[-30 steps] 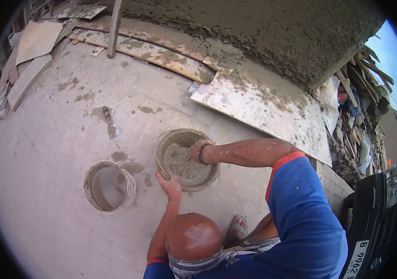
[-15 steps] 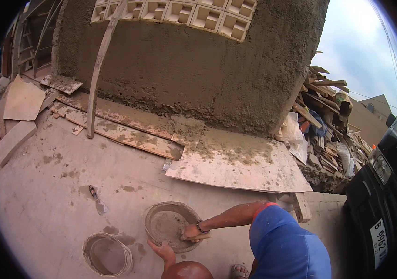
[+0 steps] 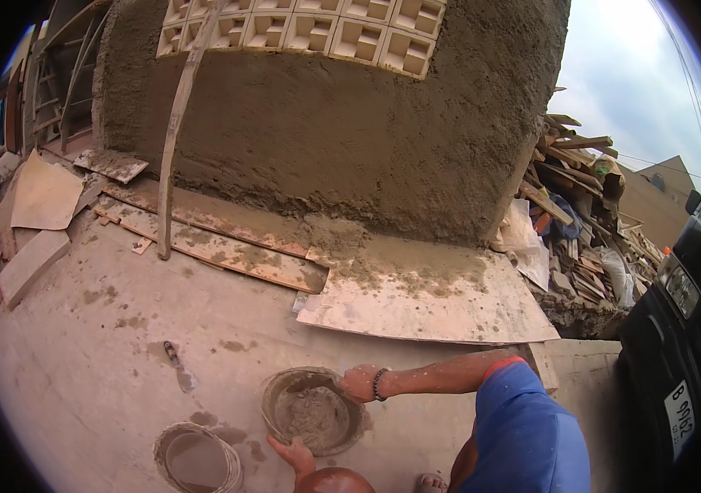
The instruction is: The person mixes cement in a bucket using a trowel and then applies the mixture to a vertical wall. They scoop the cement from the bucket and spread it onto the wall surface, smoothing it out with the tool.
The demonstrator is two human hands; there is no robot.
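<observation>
While a big brown-grey wall with a rough, bumpy coat stood at the back, a pale, hard floor with wet-looking brown spots spread out before it. A shiny black car was at the far right. Next to the wall's right end rose a messy heap of broken wood. Square cream blocks with holes made rows high in the wall. A flat, whitish board lay at its foot, splashed with crumbly mud. A long, thin wooden pole leaned to the left of it.

Near the bottom middle, a round, grey, mud-crusted tub sat on the floor, with thick, lumpy grey mud inside. Just left of it stood a round, pale bucket with smooth, brownish water in it.

The left hand was partly open, its fingers against the tub's lower left side. The right hand was bent at the tub's upper right rim; I could not tell how tightly it was closed or whether it held anything. A small, flat scraper with a dark handle lay near the tub. Round dark beads circled the right wrist.
</observation>
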